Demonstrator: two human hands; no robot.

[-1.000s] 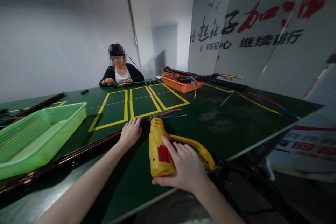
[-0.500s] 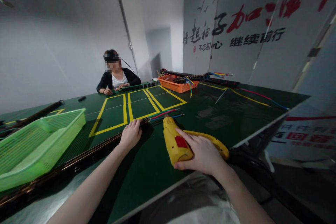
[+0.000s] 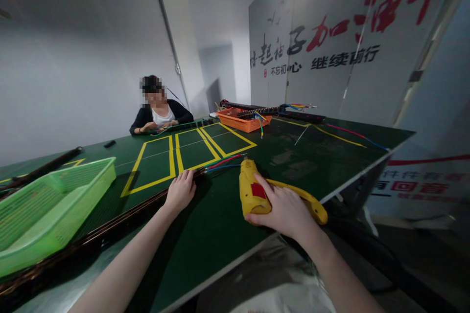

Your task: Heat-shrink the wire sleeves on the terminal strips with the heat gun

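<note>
My right hand (image 3: 290, 206) is wrapped round a yellow heat gun (image 3: 249, 181) with a red label. Its nozzle points away from me, close to the tips of the thin red, green and blue wires (image 3: 224, 161); whether it touches them I cannot tell. These wires come out of the far end of a long dark cable bundle (image 3: 121, 220) lying across the table. Near that end, my left hand (image 3: 182, 188) rests over the bundle with its fingers curled round it. The undersides of those fingers are hidden.
A green plastic basket (image 3: 110, 171) stands at left, beyond the bundle. Farther back is an orange basket (image 3: 244, 124) with dark cable bundles. Yellow tape (image 3: 172, 156) marks the green table (image 3: 216, 225). A co-worker (image 3: 161, 115) sits across, hands on small parts.
The heat gun has shifted right and slightly away from me along the wires, bringing its nozzle to their tips. My left hand stays on the bundle. The camera view has turned slightly.
</note>
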